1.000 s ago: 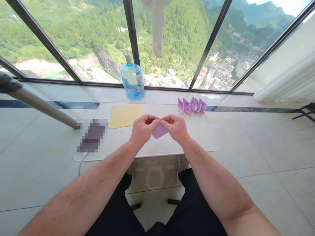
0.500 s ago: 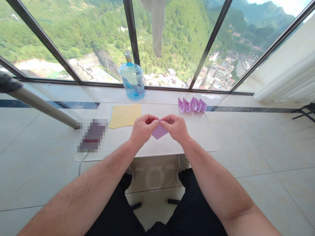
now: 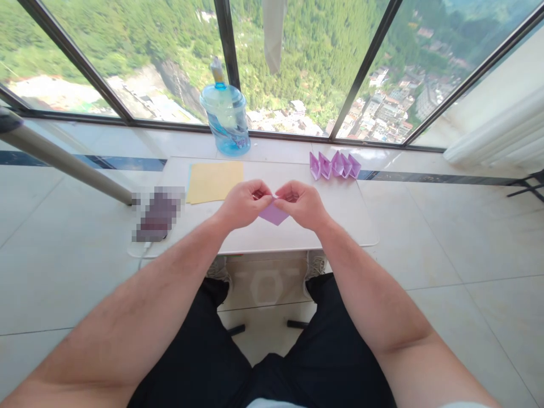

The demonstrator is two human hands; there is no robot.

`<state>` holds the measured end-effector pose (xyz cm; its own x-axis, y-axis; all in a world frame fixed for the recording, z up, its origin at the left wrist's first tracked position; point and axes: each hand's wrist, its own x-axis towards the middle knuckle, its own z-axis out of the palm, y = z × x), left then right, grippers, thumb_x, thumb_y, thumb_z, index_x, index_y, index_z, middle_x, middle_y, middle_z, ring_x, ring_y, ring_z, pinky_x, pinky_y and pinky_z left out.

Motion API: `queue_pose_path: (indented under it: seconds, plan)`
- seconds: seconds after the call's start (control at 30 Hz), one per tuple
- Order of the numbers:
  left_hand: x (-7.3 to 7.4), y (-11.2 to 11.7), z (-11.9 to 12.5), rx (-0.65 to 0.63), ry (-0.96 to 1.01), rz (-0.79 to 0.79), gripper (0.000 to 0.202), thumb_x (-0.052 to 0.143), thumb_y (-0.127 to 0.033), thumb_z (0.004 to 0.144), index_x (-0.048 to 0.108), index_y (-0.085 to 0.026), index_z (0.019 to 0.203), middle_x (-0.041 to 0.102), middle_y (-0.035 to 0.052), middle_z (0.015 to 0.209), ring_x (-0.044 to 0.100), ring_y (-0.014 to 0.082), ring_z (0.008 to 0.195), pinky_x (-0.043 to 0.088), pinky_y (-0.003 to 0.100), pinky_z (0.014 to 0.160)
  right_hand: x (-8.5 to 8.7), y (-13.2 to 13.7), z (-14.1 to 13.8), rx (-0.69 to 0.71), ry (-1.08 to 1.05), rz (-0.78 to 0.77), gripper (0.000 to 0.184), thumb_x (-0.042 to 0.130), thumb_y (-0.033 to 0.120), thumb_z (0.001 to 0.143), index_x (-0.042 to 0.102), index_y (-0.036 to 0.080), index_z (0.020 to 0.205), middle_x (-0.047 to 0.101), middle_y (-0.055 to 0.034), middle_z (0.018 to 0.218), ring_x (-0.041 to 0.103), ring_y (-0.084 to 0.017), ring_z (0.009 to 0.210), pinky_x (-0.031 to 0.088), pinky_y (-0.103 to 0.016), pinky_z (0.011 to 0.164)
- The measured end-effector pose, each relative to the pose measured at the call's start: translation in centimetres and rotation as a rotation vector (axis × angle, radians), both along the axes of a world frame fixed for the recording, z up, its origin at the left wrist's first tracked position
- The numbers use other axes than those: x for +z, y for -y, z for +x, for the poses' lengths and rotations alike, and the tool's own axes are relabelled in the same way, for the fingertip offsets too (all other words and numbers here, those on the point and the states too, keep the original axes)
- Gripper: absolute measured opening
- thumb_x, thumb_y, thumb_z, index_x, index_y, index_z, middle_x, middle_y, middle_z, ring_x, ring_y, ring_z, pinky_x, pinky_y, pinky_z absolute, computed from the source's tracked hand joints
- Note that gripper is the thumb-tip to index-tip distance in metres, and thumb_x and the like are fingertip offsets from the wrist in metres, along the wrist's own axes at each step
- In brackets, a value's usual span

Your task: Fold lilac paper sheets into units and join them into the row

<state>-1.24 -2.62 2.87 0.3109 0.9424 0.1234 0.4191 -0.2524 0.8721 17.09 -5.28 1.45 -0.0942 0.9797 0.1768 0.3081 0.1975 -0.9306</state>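
Note:
Between my two hands is a small piece of folded purple paper (image 3: pixel 275 214), its pointed corner toward me. My left hand (image 3: pixel 246 203) pinches it at the upper left, thumb against fingers. At the upper right, my right hand (image 3: pixel 302 204) grips it the same way. The thumbs almost meet over the paper's top, and the fingers hide its upper part. Several folded purple paper shapes (image 3: pixel 335 165) stand in a row at the table's far right. A stack of yellow paper sheets (image 3: pixel 215 180) lies beyond my left hand.
The low white table (image 3: pixel 272 241) stands before my knees. A blurred-out dark device (image 3: pixel 159 214) with a white cable lies at its left edge. Behind the table, a blue water jug (image 3: pixel 226 119) stands by the window. A grey pole (image 3: pixel 68 156) slants in from the left.
The view has tipped downward, so everything sits higher in the picture. Both hands still hold the purple paper, with the fingertips slightly shifted along its top.

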Motion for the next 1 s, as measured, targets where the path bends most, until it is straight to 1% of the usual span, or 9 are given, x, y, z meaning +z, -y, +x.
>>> queue_pose_path:
  seconds: [0.1, 0.17, 0.43, 0.6, 0.77, 0.83, 0.9, 0.93, 1.0]
  plan:
    - [0.1, 0.0, -0.1, 0.084, 0.046, 0.044, 0.014, 0.065, -0.032, 0.073, 0.067, -0.019, 0.070, 0.064, 0.0001, 0.066, 0.055, 0.0149, 0.065, 0.043, 0.027, 0.063, 0.0, 0.0, 0.1, 0.019, 0.011, 0.037, 0.016, 0.074, 0.029, 0.071, 0.070, 0.020, 0.083, 0.073, 0.0001, 0.082, 0.066, -0.017, 0.078, 0.055, -0.033, 0.079]
    - [0.0, -0.1, -0.3, 0.101, 0.072, 0.053, 0.013, 0.064, -0.031, 0.074, 0.066, -0.018, 0.071, 0.064, 0.0001, 0.067, 0.055, 0.0146, 0.064, 0.044, 0.027, 0.064, 0.0, 0.0, 0.2, 0.016, 0.034, 0.055, 0.013, 0.073, 0.027, 0.072, 0.071, 0.020, 0.083, 0.073, 0.0000, 0.083, 0.067, -0.017, 0.080, 0.055, -0.034, 0.081]
    - [-0.3, -0.4, -0.8, 0.125, 0.096, 0.097, 0.011, 0.064, -0.029, 0.075, 0.066, -0.019, 0.074, 0.065, 0.0001, 0.069, 0.057, 0.0151, 0.066, 0.046, 0.027, 0.064, 0.0, 0.1, 0.4, -0.024, 0.100, 0.087, 0.009, 0.072, 0.024, 0.074, 0.071, 0.021, 0.082, 0.074, 0.0000, 0.083, 0.068, -0.017, 0.077, 0.056, -0.033, 0.078]
    - [-0.1, -0.3, -0.9, 0.156, 0.068, 0.115, 0.011, 0.064, -0.030, 0.075, 0.065, -0.019, 0.073, 0.065, 0.0001, 0.069, 0.057, 0.0154, 0.066, 0.045, 0.027, 0.064, -0.4, 0.1, 0.2, -0.057, 0.210, 0.120, 0.011, 0.071, 0.027, 0.078, 0.076, 0.023, 0.087, 0.077, -0.0022, 0.091, 0.069, -0.020, 0.084, 0.056, -0.036, 0.080]
    - [0.2, -0.2, -0.9, 0.228, 0.063, 0.134, 0.011, 0.064, -0.029, 0.074, 0.065, -0.019, 0.071, 0.063, -0.0001, 0.067, 0.055, 0.0148, 0.063, 0.044, 0.027, 0.063, -0.4, 0.1, -0.2, -0.140, 0.329, 0.167, 0.012, 0.068, 0.033, 0.082, 0.077, 0.025, 0.083, 0.077, -0.0042, 0.087, 0.069, -0.023, 0.082, 0.054, -0.040, 0.083]
    - [0.2, -0.3, -0.8, 0.220, 0.082, 0.117, 0.011, 0.065, -0.030, 0.073, 0.065, -0.019, 0.070, 0.063, -0.0001, 0.067, 0.054, 0.0146, 0.063, 0.044, 0.027, 0.062, -0.4, 0.1, -0.3, -0.157, 0.303, 0.159, 0.012, 0.070, 0.035, 0.081, 0.076, 0.024, 0.079, 0.077, -0.0044, 0.085, 0.069, -0.023, 0.081, 0.054, -0.041, 0.082]
    - [0.0, -0.5, -0.8, 0.212, 0.128, 0.072, 0.012, 0.066, -0.030, 0.072, 0.064, -0.019, 0.070, 0.063, -0.0001, 0.066, 0.053, 0.0144, 0.062, 0.042, 0.027, 0.060, -0.5, 0.1, -0.4, -0.151, 0.189, 0.117, 0.012, 0.072, 0.036, 0.079, 0.074, 0.024, 0.080, 0.076, -0.0037, 0.085, 0.069, -0.021, 0.079, 0.055, -0.038, 0.080]
    - [-0.2, -0.5, -0.7, 0.208, 0.166, 0.041, 0.013, 0.066, -0.031, 0.072, 0.064, -0.019, 0.070, 0.062, -0.0002, 0.065, 0.052, 0.0141, 0.061, 0.041, 0.027, 0.059, -0.6, 0.1, -0.5, -0.144, 0.104, 0.089, 0.015, 0.074, 0.036, 0.077, 0.073, 0.023, 0.086, 0.076, -0.0029, 0.086, 0.069, -0.020, 0.078, 0.055, -0.037, 0.079]
    - [-0.6, -0.6, -0.5, 0.195, 0.267, -0.022, 0.015, 0.068, -0.032, 0.070, 0.063, -0.019, 0.071, 0.059, -0.0009, 0.064, 0.051, 0.0134, 0.060, 0.039, 0.026, 0.058, -0.6, 0.1, -0.8, -0.136, -0.068, 0.038, 0.034, 0.077, 0.036, 0.072, 0.069, 0.024, 0.103, 0.075, -0.0014, 0.090, 0.069, -0.018, 0.077, 0.056, -0.033, 0.075]
